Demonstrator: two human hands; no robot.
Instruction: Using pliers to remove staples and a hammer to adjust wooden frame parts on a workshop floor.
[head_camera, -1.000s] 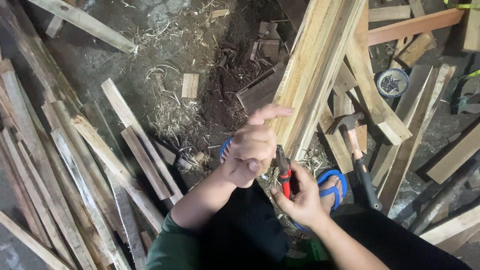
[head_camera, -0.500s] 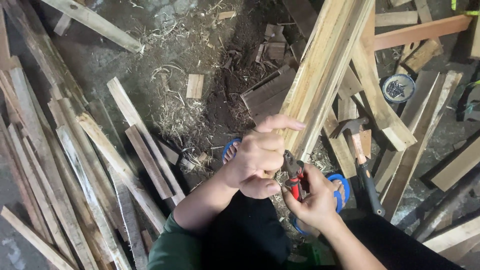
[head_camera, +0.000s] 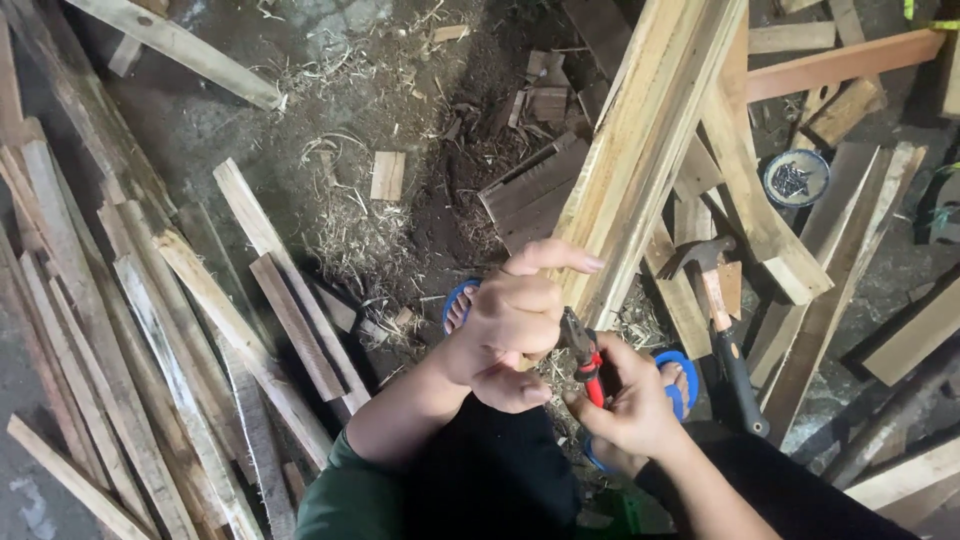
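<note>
- The pliers (head_camera: 583, 352), dark-jawed with red handles, sit low in the middle of the view, head pointing up-left against the near end of the long wooden beam (head_camera: 640, 140).
- The right hand (head_camera: 628, 408) wraps the red handles from below, its grip clenched around the pliers.
- The left hand (head_camera: 512, 322) rests on the near end of the beam just beside the plier head; its lower fingers are curled in and the index finger stretches out to the right across the wood. Whether it clasps the beam or only steadies it, I cannot tell.
- The beam, pale and made of several lengths stacked together, runs from the hands up and right to the top edge.
- Under the hands, two feet in blue sandals (head_camera: 683, 372) stand on the floor (head_camera: 330, 120), which is dark and strewn with wood shavings and chips.
- A hammer (head_camera: 722, 318) with a wooden shaft and black handle end lies just right of the right hand, on a board.
- Farther right a small round dish (head_camera: 796, 178) holds dark bits, too small to tell.
- Loose planks (head_camera: 190, 330) lie fanned out on the left, more boards on the right.
</note>
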